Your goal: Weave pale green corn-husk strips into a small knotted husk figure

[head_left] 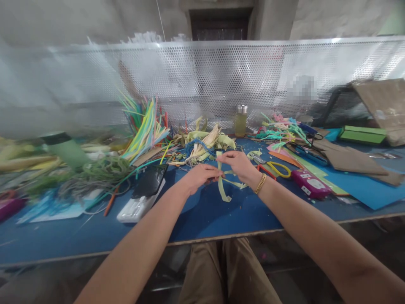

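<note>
Above the middle of the blue table (209,223), both hands are on a pale green strip (223,192) that looks like corn husk. My left hand (202,174) pinches it near its middle, where several narrow bands cross. At the upper end, my right hand (238,165), with a gold bracelet at the wrist, grips it between thumb and fingertips. The strip's lower end curls down toward the tabletop, and another band trails right beneath my right hand. Fingers partly hide where the bands meet. Yellow-handled scissors (278,169) lie just right of my right hand.
Behind the hands lies a heap of dried husks (209,141), with a bottle (241,120) beside it. Coloured stems (144,131), a black phone (149,181) and a white box (134,211) are left. On the right are a purple device (311,184), blue paper (363,185) and brown card (354,160).
</note>
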Demonstrator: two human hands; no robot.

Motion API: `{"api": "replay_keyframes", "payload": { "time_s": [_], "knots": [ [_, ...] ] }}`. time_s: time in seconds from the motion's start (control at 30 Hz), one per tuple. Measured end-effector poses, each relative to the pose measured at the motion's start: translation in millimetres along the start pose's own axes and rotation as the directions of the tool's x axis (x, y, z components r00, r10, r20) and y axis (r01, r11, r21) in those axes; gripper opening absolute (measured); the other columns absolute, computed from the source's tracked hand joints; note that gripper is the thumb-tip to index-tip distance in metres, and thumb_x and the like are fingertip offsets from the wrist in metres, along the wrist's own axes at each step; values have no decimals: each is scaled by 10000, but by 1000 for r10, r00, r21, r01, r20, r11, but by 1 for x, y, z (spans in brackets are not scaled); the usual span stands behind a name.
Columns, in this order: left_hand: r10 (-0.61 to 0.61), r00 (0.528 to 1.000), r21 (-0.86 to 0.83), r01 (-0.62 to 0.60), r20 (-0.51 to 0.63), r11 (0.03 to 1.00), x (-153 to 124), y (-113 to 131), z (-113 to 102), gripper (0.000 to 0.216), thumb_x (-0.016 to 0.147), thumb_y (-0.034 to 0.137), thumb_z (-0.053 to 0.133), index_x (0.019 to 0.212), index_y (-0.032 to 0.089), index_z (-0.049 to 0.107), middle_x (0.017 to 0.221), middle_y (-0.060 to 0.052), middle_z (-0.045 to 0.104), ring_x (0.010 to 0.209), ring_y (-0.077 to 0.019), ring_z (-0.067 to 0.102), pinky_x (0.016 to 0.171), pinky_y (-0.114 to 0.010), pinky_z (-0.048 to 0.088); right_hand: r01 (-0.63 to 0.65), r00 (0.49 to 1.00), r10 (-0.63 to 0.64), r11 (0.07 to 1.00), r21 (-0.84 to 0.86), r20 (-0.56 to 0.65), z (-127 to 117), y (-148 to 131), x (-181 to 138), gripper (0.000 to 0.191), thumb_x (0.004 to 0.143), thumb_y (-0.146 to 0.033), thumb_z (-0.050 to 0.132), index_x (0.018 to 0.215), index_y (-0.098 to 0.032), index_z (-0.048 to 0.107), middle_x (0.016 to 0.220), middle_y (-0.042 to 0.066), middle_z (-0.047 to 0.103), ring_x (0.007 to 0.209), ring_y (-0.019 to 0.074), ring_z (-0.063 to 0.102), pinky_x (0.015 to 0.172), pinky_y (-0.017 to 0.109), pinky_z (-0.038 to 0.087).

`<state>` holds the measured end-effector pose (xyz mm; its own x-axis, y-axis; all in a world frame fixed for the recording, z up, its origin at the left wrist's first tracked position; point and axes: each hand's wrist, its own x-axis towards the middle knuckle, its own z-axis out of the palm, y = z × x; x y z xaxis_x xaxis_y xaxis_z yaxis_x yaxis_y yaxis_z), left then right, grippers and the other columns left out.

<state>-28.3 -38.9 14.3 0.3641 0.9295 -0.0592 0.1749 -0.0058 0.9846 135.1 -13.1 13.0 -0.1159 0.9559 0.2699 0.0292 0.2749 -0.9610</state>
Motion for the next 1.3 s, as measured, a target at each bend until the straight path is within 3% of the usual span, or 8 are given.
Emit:
{"api": "replay_keyframes", "payload": {
  "time_s": [0.17,0.47,0.63,0.73,0.9,1.0,1.07,1.3],
  "knots": [
    [-19,999,13,20,-32,1000,-1,3,1,212,585,365,803,649,168,758,570,-22,570,554,-121,450,525,-260,310,-18,997,18,1000,-4,-73,-2,8,4,258,652,-418,745,644,-173,666,746,34,688,789,169,607,767,309,467],
    [14,1000,7,-14,6,1000,-3,4,3,225,568,360,814,562,159,713,580,-48,608,550,-120,457,500,-253,290,24,996,-29,998,-60,-89,-2,12,7,226,691,-388,710,660,-169,665,743,27,676,760,157,589,744,294,457],
    [-52,999,-112,52,-2,992,-1,0,0,266,590,391,820,628,155,704,609,-44,604,549,-113,487,523,-252,344,65,998,-63,986,-156,16,-11,-1,6,328,802,-484,632,750,-170,712,835,50,710,826,170,616,794,299,472],
    [-53,998,-235,42,-39,971,3,-4,-6,282,613,417,812,661,167,691,623,-32,588,567,-115,505,519,-239,353,29,994,-6,977,-209,108,-20,-11,3,423,873,-539,530,766,-183,731,852,66,720,827,175,624,784,304,473],
    [-45,997,-300,24,-62,954,7,-6,-13,260,638,407,799,696,178,692,677,-29,606,606,-114,526,554,-234,379,80,950,41,926,-368,310,-27,-18,-3,365,781,-538,652,672,-195,706,642,5,620,616,130,504,610,276,392],
    [-42,995,-277,17,-85,961,5,-3,-14,320,666,485,762,710,175,698,712,-44,626,645,-133,544,570,-247,377,110,957,13,909,-402,291,-26,-16,-3,368,789,-527,636,680,-181,698,592,-16,563,542,101,421,553,269,329],
    [-31,994,-214,8,-104,977,3,0,-13,353,666,516,754,703,169,700,713,-45,631,643,-134,529,565,-251,354,146,956,-18,895,-422,292,-24,-14,-3,344,802,-496,625,703,-176,704,622,-5,592,564,106,448,566,269,337],
    [-9,993,-102,-4,-119,995,3,2,-9,238,595,369,803,660,158,713,648,-15,597,606,-119,465,581,-271,320,206,967,-125,893,-399,220,-21,-8,1,287,812,-419,606,687,-174,687,738,28,681,714,151,577,701,279,430]
  ]
}}
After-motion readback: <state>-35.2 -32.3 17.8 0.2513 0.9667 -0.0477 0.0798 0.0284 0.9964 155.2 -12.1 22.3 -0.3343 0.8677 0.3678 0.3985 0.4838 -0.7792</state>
